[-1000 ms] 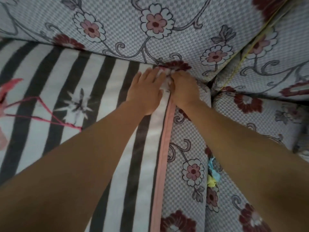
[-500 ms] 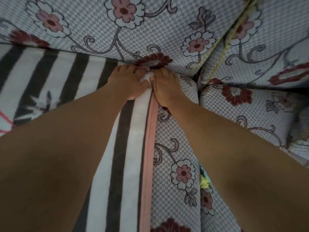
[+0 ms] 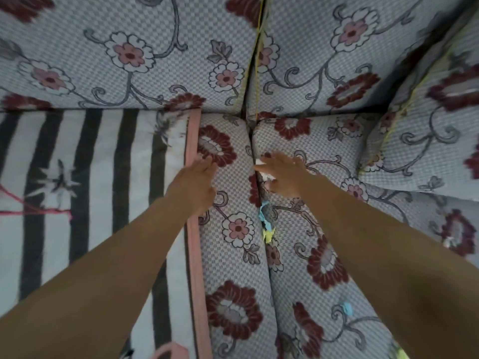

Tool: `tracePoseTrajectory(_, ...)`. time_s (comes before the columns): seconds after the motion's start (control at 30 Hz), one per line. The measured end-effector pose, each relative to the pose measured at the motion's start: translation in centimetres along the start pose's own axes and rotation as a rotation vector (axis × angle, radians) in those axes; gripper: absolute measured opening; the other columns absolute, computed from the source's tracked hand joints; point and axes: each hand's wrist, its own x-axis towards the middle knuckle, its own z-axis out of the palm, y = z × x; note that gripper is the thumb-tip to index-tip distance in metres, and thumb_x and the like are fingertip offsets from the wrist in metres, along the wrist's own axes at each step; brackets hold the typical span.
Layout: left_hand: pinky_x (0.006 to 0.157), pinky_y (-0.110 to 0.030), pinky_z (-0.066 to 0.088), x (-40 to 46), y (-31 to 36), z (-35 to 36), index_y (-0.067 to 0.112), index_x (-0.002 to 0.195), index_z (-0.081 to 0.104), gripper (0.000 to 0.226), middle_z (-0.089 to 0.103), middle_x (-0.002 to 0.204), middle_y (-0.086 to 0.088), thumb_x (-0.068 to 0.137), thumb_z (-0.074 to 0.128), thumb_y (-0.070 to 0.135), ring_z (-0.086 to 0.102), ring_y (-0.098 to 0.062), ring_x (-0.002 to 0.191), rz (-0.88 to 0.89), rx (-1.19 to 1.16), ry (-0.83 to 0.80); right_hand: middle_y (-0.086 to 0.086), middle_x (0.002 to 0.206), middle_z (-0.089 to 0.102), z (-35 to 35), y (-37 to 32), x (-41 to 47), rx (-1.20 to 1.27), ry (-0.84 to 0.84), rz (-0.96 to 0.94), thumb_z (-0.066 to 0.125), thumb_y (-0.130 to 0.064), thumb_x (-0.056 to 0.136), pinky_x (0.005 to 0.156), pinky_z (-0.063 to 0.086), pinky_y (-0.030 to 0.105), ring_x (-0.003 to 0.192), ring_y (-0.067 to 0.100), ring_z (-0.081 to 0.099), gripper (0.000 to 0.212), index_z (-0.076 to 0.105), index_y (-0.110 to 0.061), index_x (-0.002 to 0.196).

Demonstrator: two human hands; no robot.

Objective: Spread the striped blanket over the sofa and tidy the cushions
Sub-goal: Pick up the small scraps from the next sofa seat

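The black-and-white striped blanket with a pink border (image 3: 98, 177) lies over the left of the frame, on the grey floral seat cushions (image 3: 233, 255). The grey floral back cushions (image 3: 155, 47) stand behind it, along the top. A loose grey floral cushion (image 3: 427, 130) sits at the upper right. The left hand (image 3: 193, 183) lies over the blanket's border; the right hand (image 3: 283, 174) is at the gap between seat cushions, centre frame.

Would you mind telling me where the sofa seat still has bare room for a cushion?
The floral seat is bare between the blanket's pink edge and the seam. Right of the seam, the seat runs bare up to the cushion. Both hands and paper scraps crowd the seam.
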Motion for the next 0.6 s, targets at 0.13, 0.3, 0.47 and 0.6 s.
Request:
tracePoseTrajectory(0.13,0.121,-0.037,0.012,-1.0,4.9,2.4,0.013,0.15,0.016,0.062,0.008,0.16,-0.004,0.095,0.044,0.017,0.007,-0.023,0.148,0.068,-0.101,-0.008,-0.008,0.161,0.007,4.8,0.4,-3.5,-0.051,0.139,0.024,0.054,0.002,0.085,0.117,0.012,0.056,0.149,0.023,-0.003,0.074,0.031,-0.033,0.145)
tracePoseTrajectory(0.3,0.12,-0.035,0.016,-1.3,9.5,5.6,0.016,0.151,0.017,0.064,0.01,0.16,-0.003,0.094,0.048,0.015,0.008,-0.023,0.148,0.141,-0.075,-0.081,0.01,0.14,0.046,8.6,1.2,-7.0,0.202,0.468,0.095,0.049,0.018,0.075,0.098,0.039,0.046,0.123,0.036,0.041,0.059,0.052,-0.005,0.13)
tracePoseTrajectory(0.47,0.114,-0.04,0.026,-0.9,13.1,8.1,0.019,0.146,0.023,0.068,0.008,0.16,-0.007,0.089,0.059,0.016,0.017,-0.029,0.145,0.113,0.107,-0.133,0.018,0.098,0.059,10.6,2.5,-10.1,0.543,0.581,0.202,0.05,0.021,0.078,0.072,0.051,0.041,0.087,0.034,0.058,0.027,0.067,0.006,0.093)
tracePoseTrajectory(0.6,0.106,-0.044,0.035,-0.7,14.9,9.8,0.019,0.133,0.031,0.062,0.028,0.145,-0.017,0.083,0.067,0.018,0.036,-0.036,0.128,0.06,0.274,-0.061,0.016,0.098,0.061,12.5,3.1,-13.0,0.705,0.653,0.293,0.05,0.017,0.082,0.077,0.052,0.04,0.086,0.029,0.06,0.024,0.068,0.003,0.09)
